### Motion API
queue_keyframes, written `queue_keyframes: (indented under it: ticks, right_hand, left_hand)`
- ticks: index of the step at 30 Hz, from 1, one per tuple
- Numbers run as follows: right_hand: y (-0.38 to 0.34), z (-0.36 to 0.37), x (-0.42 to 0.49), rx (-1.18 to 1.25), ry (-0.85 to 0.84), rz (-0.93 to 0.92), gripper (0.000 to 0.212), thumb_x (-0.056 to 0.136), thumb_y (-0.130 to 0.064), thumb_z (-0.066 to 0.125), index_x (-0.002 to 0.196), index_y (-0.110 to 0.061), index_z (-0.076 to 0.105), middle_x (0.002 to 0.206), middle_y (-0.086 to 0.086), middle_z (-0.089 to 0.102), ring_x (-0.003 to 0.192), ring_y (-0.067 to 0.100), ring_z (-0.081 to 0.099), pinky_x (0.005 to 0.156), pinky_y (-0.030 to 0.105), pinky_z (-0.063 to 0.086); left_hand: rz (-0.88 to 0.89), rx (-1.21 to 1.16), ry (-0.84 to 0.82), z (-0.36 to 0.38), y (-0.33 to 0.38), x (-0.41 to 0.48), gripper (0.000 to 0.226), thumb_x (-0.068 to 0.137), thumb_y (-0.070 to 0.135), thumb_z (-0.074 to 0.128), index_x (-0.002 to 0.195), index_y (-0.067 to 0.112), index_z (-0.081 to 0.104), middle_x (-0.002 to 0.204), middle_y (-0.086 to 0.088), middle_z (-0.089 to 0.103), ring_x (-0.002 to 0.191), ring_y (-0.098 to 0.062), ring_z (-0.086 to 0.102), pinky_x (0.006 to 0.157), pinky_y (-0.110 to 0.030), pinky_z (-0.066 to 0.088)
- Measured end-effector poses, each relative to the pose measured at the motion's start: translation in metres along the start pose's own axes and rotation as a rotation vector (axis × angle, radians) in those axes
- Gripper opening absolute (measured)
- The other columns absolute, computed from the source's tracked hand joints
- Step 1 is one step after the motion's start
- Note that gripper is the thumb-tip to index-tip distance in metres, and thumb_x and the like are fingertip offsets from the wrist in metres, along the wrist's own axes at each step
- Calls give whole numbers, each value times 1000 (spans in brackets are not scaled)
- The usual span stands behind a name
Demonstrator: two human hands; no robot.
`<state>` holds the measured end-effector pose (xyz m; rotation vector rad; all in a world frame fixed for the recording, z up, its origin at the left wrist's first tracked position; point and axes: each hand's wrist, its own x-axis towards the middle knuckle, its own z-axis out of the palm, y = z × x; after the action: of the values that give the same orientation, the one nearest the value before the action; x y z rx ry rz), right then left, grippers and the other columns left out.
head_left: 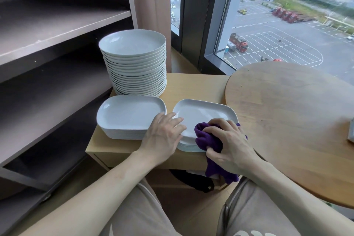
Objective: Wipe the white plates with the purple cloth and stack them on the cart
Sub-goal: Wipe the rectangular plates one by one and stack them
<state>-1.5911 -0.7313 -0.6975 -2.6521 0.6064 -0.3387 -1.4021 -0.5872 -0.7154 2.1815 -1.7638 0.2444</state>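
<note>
dark shelving (57,25) fills the upper left of the frame and a round bench (287,120) the right. between them at centre sits the low wooden cart (191,86). at its back left stands a tall stack of round plates (134,67), with a left stack of oblong plates (130,115) in front of it. a right stack of oblong plates (203,115) lies just beside that, at lower centre.

the right grip (228,143) is curled tight round the bunched purple cloth (208,140) and presses it on the near right corner of the right stack's top plate. the left grip (162,136) lies flat with straight fingers, holding nothing, on that plate's left edge (steadying it, i judge).

the plate's long axis runs left to right across the frame. the left stack lies just left of it, so the left grip is nearer for any shift over there.
</note>
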Motion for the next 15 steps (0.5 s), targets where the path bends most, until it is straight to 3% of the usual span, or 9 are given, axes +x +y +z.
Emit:
queue_keyframes:
  ticks: [3, 6, 8, 12, 15]
  right_hand:
    - [-1, 0, 0, 1, -3, 1, 50, 76, -51, 49, 120, -36, 68, 129, -18, 52, 116, 13, 45, 97, 42, 37]
    - [-2, -1, 0, 30, 20, 8, 49, 76, -50, 51, 119, -36, 69, 127, -19, 52, 116, 12, 45, 97, 42, 38]
    - [-3, -2, 0, 54, 48, 17, 48, 75, -49, 53, 119, -36, 68, 126, -21, 51, 117, 11, 44, 98, 43, 40]
    - [-6, -4, 1, 63, 105, 34, 47, 76, -46, 55, 119, -34, 68, 126, -23, 50, 119, 10, 44, 101, 43, 40]
    - [-5, -4, 1, 53, 111, 41, 46, 77, -43, 58, 120, -33, 68, 127, -22, 50, 119, 11, 42, 101, 42, 39]
  left_hand:
    - [-20, 69, 55, 0, -2, -1, 4, 85, 21, 81, 87, 21, 78, 116, 0, 74, 110, -28, 66, 95, -44, 49]
    - [16, 88, 95, 1, -2, 0, 8, 85, 13, 79, 81, 19, 75, 102, 5, 76, 85, -21, 68, 74, -36, 47]
    - [36, 2, 137, 0, -4, 0, 9, 90, 10, 73, 83, 14, 70, 99, 1, 74, 75, -23, 68, 69, -35, 46]
    - [75, -108, 205, -6, -12, 5, 4, 91, 4, 71, 91, 7, 68, 98, -4, 72, 85, -22, 69, 101, -44, 51]
    - [60, -91, 224, -10, -13, 8, 13, 84, -1, 75, 93, 4, 67, 99, -7, 71, 89, -22, 68, 111, -46, 44]
